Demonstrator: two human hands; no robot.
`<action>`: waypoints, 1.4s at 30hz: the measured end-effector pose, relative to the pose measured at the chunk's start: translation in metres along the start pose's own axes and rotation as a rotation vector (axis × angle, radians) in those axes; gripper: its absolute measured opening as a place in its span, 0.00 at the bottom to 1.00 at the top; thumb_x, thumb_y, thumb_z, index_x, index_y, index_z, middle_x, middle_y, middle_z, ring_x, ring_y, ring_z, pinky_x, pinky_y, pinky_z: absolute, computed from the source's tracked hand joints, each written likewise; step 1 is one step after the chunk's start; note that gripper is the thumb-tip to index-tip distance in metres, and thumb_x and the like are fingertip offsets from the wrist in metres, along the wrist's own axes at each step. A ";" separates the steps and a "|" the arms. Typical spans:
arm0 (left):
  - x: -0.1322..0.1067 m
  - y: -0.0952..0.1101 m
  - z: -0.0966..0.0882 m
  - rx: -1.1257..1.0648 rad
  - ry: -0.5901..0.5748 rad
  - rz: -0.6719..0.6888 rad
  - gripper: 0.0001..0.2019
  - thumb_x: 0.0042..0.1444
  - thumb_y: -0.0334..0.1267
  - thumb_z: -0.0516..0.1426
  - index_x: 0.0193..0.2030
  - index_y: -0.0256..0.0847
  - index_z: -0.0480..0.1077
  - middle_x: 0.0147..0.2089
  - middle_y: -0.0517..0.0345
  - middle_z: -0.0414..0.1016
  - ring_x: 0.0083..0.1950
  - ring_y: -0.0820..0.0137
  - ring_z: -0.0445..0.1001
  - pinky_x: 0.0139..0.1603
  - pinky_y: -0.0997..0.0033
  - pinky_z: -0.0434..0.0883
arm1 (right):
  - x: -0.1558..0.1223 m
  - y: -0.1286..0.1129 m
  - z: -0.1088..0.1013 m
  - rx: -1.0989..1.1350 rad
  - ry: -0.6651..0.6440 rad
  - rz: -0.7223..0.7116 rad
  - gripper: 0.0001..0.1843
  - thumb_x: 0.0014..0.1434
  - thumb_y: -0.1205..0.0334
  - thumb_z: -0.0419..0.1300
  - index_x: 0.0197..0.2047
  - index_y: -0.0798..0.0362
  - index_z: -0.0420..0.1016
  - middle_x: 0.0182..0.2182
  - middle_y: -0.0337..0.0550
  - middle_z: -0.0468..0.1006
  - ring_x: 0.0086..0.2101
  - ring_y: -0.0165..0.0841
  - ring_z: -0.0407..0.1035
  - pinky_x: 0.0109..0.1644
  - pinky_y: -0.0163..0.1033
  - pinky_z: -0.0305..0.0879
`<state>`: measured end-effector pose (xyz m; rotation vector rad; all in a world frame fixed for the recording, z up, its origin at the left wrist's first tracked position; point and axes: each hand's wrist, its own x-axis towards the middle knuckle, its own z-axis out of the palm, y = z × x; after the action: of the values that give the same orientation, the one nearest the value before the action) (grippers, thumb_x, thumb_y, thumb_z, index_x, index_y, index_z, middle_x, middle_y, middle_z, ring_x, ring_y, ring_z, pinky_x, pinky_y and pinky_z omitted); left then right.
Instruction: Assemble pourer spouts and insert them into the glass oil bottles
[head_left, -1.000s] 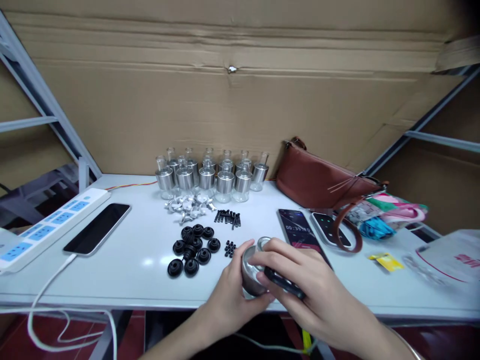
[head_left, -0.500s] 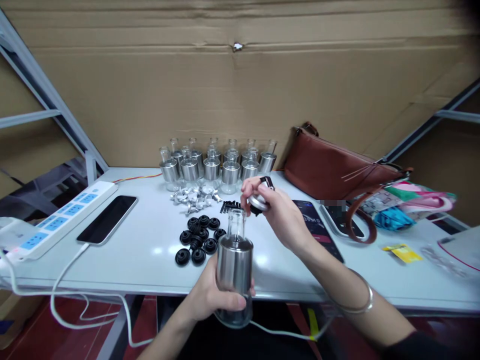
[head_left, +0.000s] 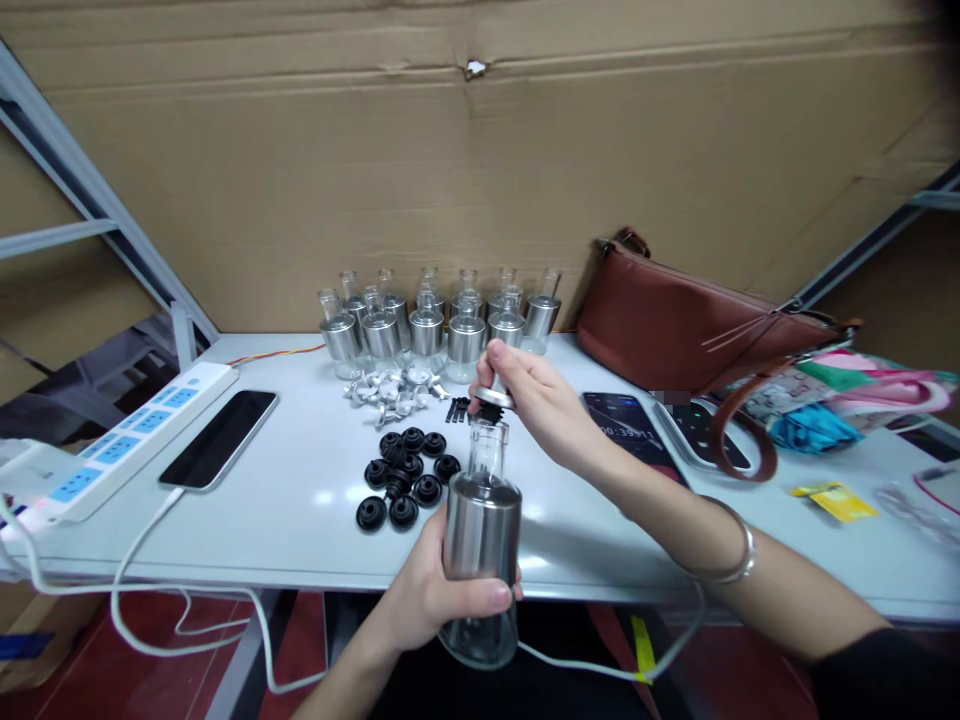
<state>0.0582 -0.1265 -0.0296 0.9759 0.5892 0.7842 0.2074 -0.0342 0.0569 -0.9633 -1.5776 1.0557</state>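
Steel-sleeved bottle (head_left: 484,520), its neck leaning little from upright, is held at the near edge of the counter (head_left: 300,545). From the left, a power strip (head_left: 142,440) and a dark-screened phone (head_left: 219,440) come first, then silver pieces (head_left: 394,390) behind black discs (head_left: 409,467). The left hand (head_left: 424,595) has its grip clamped around the bottle's lower half. The right hand (head_left: 551,410) has its grip closed on a silver-topped stopper (head_left: 495,398) at the mouth; I cannot tell whether they touch. Further right lie a timer phone (head_left: 626,425) and a brown bag (head_left: 690,320).
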 end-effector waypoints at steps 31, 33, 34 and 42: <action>0.000 0.000 0.005 0.070 0.073 0.047 0.32 0.41 0.47 0.67 0.50 0.34 0.63 0.34 0.55 0.71 0.34 0.67 0.71 0.36 0.69 0.67 | -0.002 0.009 0.010 -0.068 -0.042 -0.117 0.26 0.59 0.41 0.50 0.20 0.51 0.60 0.19 0.35 0.58 0.22 0.27 0.51 0.28 0.36 0.49; 0.000 0.001 0.005 0.071 0.062 0.048 0.31 0.42 0.46 0.67 0.50 0.35 0.63 0.34 0.55 0.70 0.34 0.68 0.70 0.36 0.69 0.67 | -0.003 0.009 0.010 -0.078 -0.071 -0.124 0.25 0.59 0.42 0.51 0.20 0.51 0.60 0.19 0.34 0.57 0.23 0.27 0.51 0.28 0.37 0.49; 0.000 0.001 0.005 0.071 0.057 0.050 0.31 0.42 0.46 0.67 0.50 0.35 0.63 0.34 0.55 0.70 0.34 0.68 0.70 0.36 0.69 0.67 | -0.003 0.009 0.009 -0.081 -0.089 -0.125 0.25 0.59 0.43 0.51 0.20 0.51 0.60 0.19 0.34 0.57 0.23 0.27 0.51 0.28 0.37 0.49; 0.001 0.003 0.009 0.090 0.019 0.053 0.29 0.42 0.45 0.67 0.48 0.37 0.63 0.35 0.57 0.69 0.35 0.69 0.70 0.37 0.69 0.66 | -0.002 0.005 0.002 -0.028 -0.239 -0.087 0.23 0.59 0.45 0.52 0.20 0.51 0.59 0.18 0.33 0.58 0.20 0.26 0.50 0.25 0.37 0.48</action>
<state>0.0640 -0.1291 -0.0232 1.0708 0.6214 0.8201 0.2062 -0.0349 0.0511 -0.8019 -1.8168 1.1217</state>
